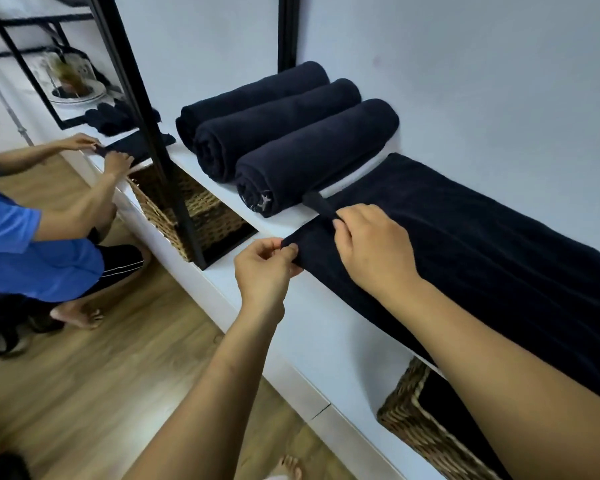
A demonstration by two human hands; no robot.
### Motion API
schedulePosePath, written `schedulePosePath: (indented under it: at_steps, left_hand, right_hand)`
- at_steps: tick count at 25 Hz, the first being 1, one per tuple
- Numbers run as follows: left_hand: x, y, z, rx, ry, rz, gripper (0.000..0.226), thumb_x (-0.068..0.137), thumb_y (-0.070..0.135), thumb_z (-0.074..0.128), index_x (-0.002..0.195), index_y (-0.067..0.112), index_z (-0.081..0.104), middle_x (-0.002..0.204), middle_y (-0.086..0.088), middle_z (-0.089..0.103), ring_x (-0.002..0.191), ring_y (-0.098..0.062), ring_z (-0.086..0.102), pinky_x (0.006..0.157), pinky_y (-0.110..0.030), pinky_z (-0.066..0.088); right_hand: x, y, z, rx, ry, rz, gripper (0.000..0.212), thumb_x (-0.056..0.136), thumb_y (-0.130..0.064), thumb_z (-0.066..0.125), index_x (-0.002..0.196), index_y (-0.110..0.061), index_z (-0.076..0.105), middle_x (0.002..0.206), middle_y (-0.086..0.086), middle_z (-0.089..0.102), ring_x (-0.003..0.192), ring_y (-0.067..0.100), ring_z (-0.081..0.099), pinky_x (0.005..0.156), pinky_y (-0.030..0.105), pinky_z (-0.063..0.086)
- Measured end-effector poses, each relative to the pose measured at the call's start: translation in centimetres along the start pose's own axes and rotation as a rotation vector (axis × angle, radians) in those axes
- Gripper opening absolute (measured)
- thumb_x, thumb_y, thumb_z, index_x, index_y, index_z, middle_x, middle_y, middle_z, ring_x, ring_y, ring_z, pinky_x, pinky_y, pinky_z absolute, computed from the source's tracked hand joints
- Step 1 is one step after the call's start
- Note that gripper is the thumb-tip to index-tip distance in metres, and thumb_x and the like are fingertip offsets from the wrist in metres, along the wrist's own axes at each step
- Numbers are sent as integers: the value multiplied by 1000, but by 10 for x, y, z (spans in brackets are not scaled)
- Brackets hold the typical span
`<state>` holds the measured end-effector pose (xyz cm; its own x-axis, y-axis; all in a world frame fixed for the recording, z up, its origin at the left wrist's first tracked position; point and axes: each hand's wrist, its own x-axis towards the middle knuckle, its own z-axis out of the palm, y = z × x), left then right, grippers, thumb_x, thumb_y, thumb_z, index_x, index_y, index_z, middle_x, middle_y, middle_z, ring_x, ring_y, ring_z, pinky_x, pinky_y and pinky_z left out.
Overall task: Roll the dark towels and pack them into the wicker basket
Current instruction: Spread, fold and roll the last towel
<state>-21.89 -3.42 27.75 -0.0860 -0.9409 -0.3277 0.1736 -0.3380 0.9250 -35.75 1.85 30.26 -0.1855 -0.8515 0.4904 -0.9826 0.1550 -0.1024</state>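
A dark navy towel (482, 258) lies flat along the white shelf (291, 313), folded lengthwise. My left hand (262, 271) pinches its near corner at the shelf's front. My right hand (371, 247) grips the same short edge a little further back, where a small rolled end shows. Three rolled dark towels (291, 133) lie side by side on the shelf just beyond that edge. One wicker basket (426, 424) sits under the shelf at lower right, partly hidden by my right arm. Another wicker basket (187, 209) sits under the shelf to the left.
A black frame post (142, 126) edges a mirror at left; in it a crouching person in a blue shirt (32, 244) handles a dark towel. The white wall runs close behind the shelf. Wooden floor (101, 393) lies below, with my toes at the bottom.
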Motion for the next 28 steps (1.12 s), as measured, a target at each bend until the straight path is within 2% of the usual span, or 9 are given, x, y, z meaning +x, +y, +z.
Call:
schedulePosePath:
  at_steps: [6,10,14,16,19,21,23,25,28]
  left_hand:
    - [5,-2,-12,-14,-119,-12,8,89,1,65,82,1,63,83,-19,67,78,-31,71,68,-31,60]
    - [6,2,-16,-83,-167,-106,10,95,12,60,87,6,56,85,-17,67,76,-31,71,68,-36,60]
    - [10,11,-18,72,-282,-48,32,94,29,66,107,0,60,96,-20,73,81,-30,74,70,-39,61]
    - [11,14,-16,133,-279,7,22,91,9,69,109,-1,61,92,-20,72,80,-28,74,66,-37,61]
    - [15,17,-17,146,-285,6,16,93,-1,62,104,10,61,102,-14,68,86,-27,73,65,-36,61]
    - [20,18,-18,167,-288,19,19,94,-2,59,103,14,63,115,-13,60,90,-28,72,66,-39,61]
    - [21,19,-18,183,-293,34,21,95,-2,57,106,14,64,107,-10,57,86,-27,71,64,-37,61]
    - [21,19,-16,195,-307,54,23,95,-2,57,112,12,64,94,-9,56,82,-26,70,63,-35,60]
    - [25,22,-21,203,-307,70,24,96,-2,56,115,10,63,94,-10,59,82,-30,72,62,-35,60]
  right_hand:
    - [-25,-15,10,130,25,-237,28,96,-22,45,93,-8,70,87,2,71,79,21,68,62,35,55]
    - [-25,-11,13,85,-127,-328,33,95,-24,46,102,-7,74,107,6,74,108,21,68,89,36,57]
    - [-29,-7,-7,215,-412,-176,46,96,-24,58,140,-11,53,150,3,47,141,16,38,112,36,38]
    - [-44,4,-29,135,-347,-80,44,91,-23,66,133,-13,59,145,3,51,134,21,45,103,39,47]
    - [-83,31,-55,-108,-255,16,34,73,-13,78,107,-14,75,114,5,72,101,27,68,68,38,57]
    - [-108,44,-67,-178,-271,151,37,71,-11,76,108,-15,75,113,4,72,99,28,68,63,37,56]
    - [-125,45,-80,-210,-136,179,31,78,-11,65,107,-10,74,106,7,74,91,28,71,57,38,58]
    - [-140,38,-88,-224,37,144,33,85,-10,50,107,-6,74,102,6,75,88,24,73,61,34,56]
    - [-171,34,-81,-214,46,59,35,89,-8,46,112,-7,73,114,7,73,108,22,69,91,35,54]
